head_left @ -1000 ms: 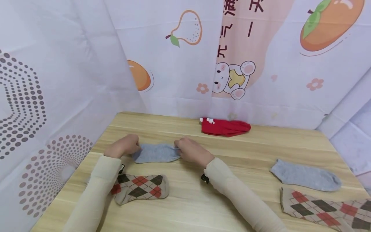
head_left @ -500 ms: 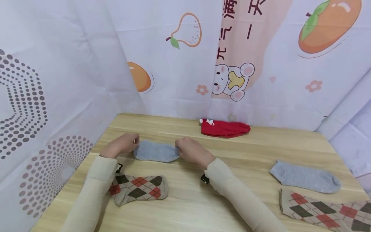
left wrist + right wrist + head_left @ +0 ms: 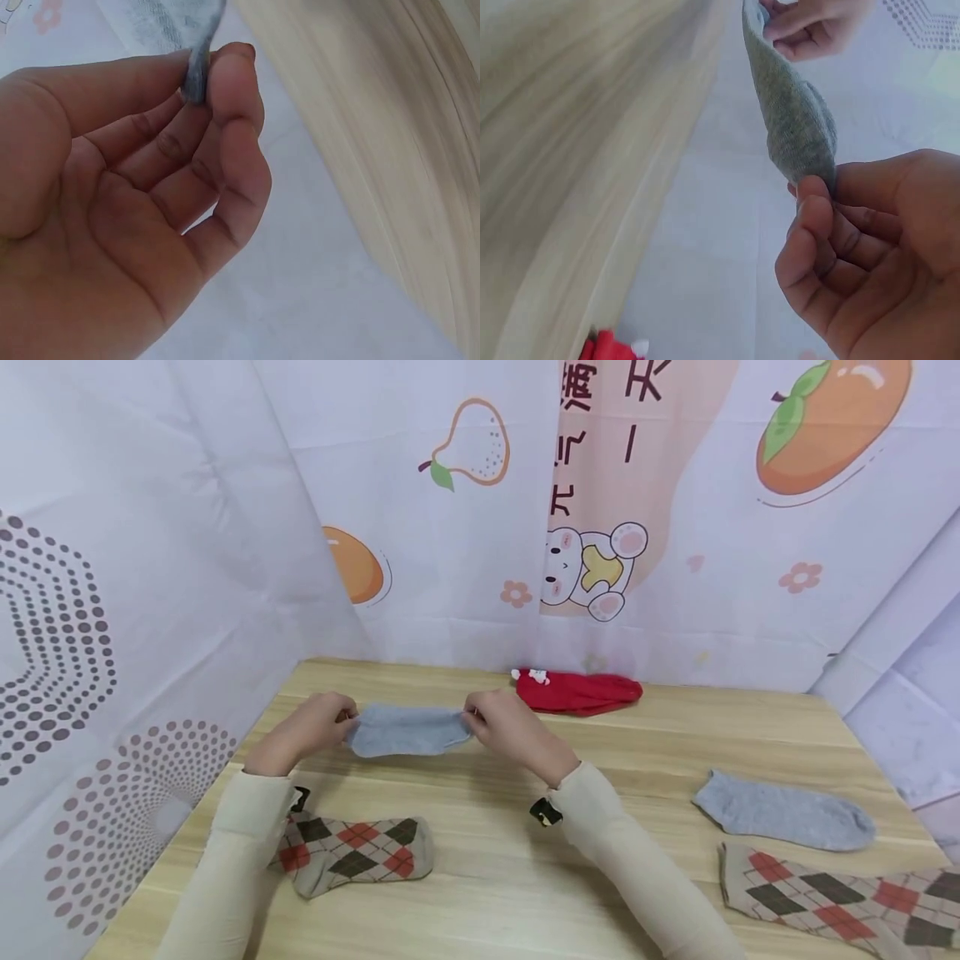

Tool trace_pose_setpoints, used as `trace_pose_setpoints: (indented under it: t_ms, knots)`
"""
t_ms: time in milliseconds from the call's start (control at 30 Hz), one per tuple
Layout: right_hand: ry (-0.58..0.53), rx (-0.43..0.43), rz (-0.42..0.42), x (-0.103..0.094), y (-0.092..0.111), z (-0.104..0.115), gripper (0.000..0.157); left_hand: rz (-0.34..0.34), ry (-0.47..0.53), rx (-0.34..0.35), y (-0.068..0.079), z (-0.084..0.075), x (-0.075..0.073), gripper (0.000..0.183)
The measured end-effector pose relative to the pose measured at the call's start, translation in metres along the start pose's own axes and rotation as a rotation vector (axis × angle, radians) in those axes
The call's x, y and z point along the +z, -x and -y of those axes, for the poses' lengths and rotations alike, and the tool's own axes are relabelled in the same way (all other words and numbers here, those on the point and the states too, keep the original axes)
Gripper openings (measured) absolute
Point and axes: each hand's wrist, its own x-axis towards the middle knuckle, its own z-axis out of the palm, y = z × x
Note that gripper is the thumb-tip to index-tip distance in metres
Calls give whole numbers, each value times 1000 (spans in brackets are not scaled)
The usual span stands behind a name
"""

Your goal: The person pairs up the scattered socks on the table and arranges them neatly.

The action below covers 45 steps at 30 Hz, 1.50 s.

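Note:
A light grey ankle sock [image 3: 408, 731] is stretched sideways between both hands, raised over the back left of the table. My left hand [image 3: 318, 725] pinches its left end between thumb and index finger; in the left wrist view the thin grey edge of the sock [image 3: 198, 71] shows between the fingertips. At the other end, my right hand [image 3: 510, 727] pinches the sock with thumb and fingers. The right wrist view shows the sock [image 3: 795, 120] from its end, running away toward the left hand [image 3: 817, 26].
Argyle socks lie at front left [image 3: 360, 853] and front right [image 3: 840, 893] of the wooden table [image 3: 510, 893]. A second grey sock [image 3: 783, 810] is at the right. Near the back curtain [image 3: 420, 635] rests a red sock [image 3: 577, 693] with white trim.
Both hands have lifted the grey sock up off the table, pulling it straighter between them. The other socks stay where they were; the head view has shifted slightly.

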Motion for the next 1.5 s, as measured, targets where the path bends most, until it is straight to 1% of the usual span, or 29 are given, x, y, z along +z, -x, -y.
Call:
trace_pose_setpoints:
  t_ms: [200, 333, 433, 600, 767, 933, 1067, 1200, 1267, 1433, 1500]
  knots:
    - [-48, 72, -1, -16, 11, -10, 7, 21, 44, 58, -4, -8, 6, 17]
    - [-48, 91, -2, -21, 20, -17, 7, 39, 61, 79, -6, -15, 8, 19]
    - [-36, 99, 9, -21, 27, -21, 6, 45, 62, 74, -6, -20, 10, 18]
    - [-43, 70, 19, -25, 46, -30, 4, 36, 70, 80, -5, -34, 15, 15]
    - [-44, 44, -14, -39, 69, -35, 4, 44, 87, 112, -3, -50, 17, 15]
    - [-29, 30, -23, -47, 81, -39, 3, 39, 79, 148, 0, -63, 18, 13]
    - [-17, 22, -24, -51, 90, -42, 4, 23, 74, 171, 1, -71, 23, 12]
    - [9, 36, -36, -57, 99, -48, 2, -6, 53, 202, 3, -82, 28, 10]
    - [25, 51, -34, -61, 104, -50, 3, -38, 22, 234, 5, -90, 30, 9]
    - [57, 88, -28, -73, 122, -52, 4, -133, -97, 315, 10, -112, 35, 6]
    - [71, 90, -38, -78, 130, -53, 4, -154, -125, 338, 13, -120, 36, 5]
